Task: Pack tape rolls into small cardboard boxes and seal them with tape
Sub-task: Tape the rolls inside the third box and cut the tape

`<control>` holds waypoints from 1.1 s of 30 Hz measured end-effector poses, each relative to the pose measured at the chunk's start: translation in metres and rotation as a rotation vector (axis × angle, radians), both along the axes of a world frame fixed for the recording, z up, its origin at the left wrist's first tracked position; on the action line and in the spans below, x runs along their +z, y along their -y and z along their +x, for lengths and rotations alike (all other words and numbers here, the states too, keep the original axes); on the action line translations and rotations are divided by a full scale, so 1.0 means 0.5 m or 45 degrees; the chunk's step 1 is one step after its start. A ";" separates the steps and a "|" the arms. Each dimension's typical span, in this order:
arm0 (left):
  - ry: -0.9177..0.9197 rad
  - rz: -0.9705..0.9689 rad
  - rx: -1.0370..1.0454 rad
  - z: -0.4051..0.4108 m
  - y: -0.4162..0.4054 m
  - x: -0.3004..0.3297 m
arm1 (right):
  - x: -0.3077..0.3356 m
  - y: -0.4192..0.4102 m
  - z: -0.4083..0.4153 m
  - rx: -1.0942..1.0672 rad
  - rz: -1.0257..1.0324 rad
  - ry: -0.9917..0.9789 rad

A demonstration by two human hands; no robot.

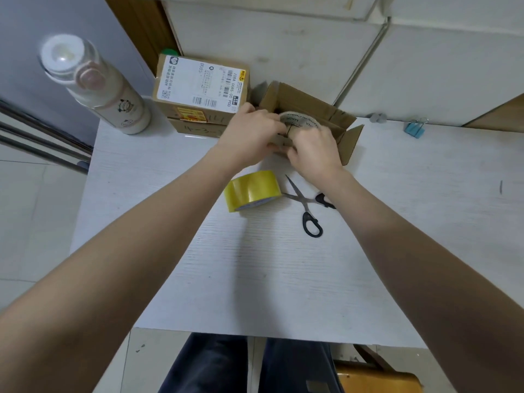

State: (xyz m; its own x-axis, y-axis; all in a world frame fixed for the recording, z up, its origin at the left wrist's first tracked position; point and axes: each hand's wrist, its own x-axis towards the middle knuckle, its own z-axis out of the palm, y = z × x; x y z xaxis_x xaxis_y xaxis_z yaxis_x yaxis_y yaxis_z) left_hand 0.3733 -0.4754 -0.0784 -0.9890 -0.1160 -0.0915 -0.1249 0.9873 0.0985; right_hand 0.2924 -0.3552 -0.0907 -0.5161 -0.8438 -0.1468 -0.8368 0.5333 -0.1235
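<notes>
A small open cardboard box point(312, 106) stands at the far middle of the white table point(255, 265), its flaps spread. A clear tape roll point(300, 121) with printed lettering sits at the box's mouth. My left hand point(252, 131) grips the roll's left edge and the box's near wall. My right hand point(314, 154) holds the roll from the near right side, its fingers curled over it. A yellow tape roll point(252, 191) lies on the table just in front of my hands.
Black-handled scissors point(307, 207) lie open to the right of the yellow roll. Two stacked labelled cardboard boxes point(198, 89) stand at the far left beside a white bottle point(93, 86). A blue binder clip point(415, 129) lies far right. White cabinets rise behind.
</notes>
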 end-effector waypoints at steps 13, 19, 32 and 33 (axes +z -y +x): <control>0.168 -0.064 -0.071 -0.049 -0.007 -0.017 | 0.005 -0.003 -0.014 0.104 0.103 -0.048; 0.160 -0.087 -0.070 -0.040 -0.021 -0.026 | 0.001 -0.035 -0.020 0.116 0.094 0.054; -0.154 0.584 0.481 0.012 -0.046 -0.007 | 0.035 -0.130 -0.099 -0.261 -0.205 0.142; -0.155 0.576 0.460 0.011 -0.049 -0.007 | 0.031 -0.131 -0.096 -0.234 -0.167 0.131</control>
State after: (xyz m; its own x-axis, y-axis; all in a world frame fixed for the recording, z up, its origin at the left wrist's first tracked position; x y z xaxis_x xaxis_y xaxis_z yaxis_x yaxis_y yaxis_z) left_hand 0.3786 -0.4508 -0.0818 -0.9007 -0.4231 -0.0987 -0.4066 0.7408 0.5347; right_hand 0.2446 -0.2898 -0.0750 -0.6509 -0.7522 -0.1024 -0.7064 0.6495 -0.2813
